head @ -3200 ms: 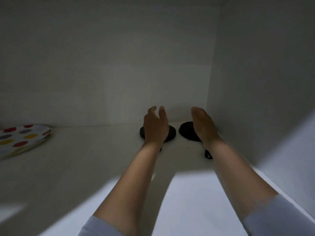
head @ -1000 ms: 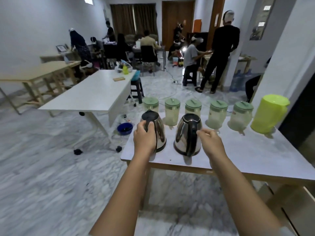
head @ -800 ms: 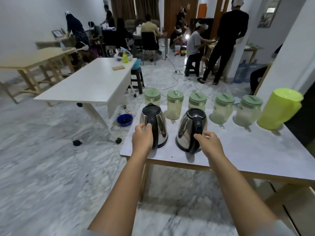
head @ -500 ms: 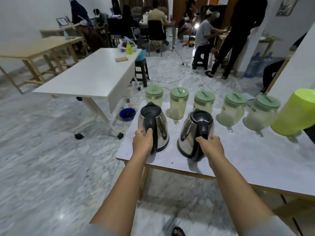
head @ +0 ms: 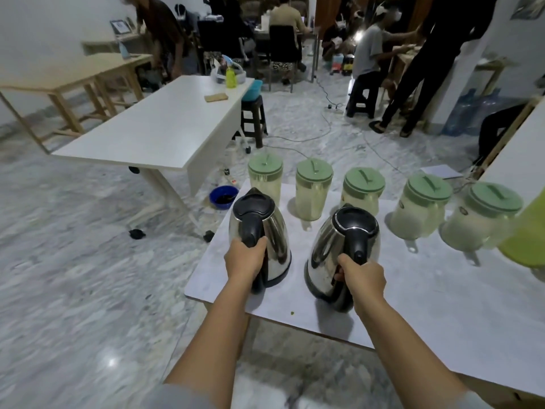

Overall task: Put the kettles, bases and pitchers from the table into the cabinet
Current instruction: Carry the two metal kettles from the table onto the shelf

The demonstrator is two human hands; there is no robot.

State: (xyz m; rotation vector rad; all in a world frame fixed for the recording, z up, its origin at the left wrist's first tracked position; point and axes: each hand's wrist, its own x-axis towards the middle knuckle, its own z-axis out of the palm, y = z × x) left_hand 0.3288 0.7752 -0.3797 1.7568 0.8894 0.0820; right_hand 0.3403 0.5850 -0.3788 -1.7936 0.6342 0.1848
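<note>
Two steel kettles with black lids and handles are at the near left of the white table (head: 442,314). My left hand (head: 244,261) grips the handle of the left kettle (head: 274,231). My right hand (head: 364,281) grips the handle of the right kettle (head: 327,255), which tilts and looks slightly lifted. Behind them stands a row of several clear pitchers with green lids (head: 312,193). A lime-green pitcher (head: 528,234) sits at the far right, partly cut off.
A long white table (head: 159,134) and wooden tables (head: 73,72) stand to the left across marble floor. A blue bowl (head: 223,196) lies on the floor near my table's corner. Several people sit and stand at the back. A white panel (head: 519,152) rises at right.
Earlier my hands were on two black bases inside the cabinet. Since then I faced the table, closed both hands on the kettle handles, and the view has moved closer.
</note>
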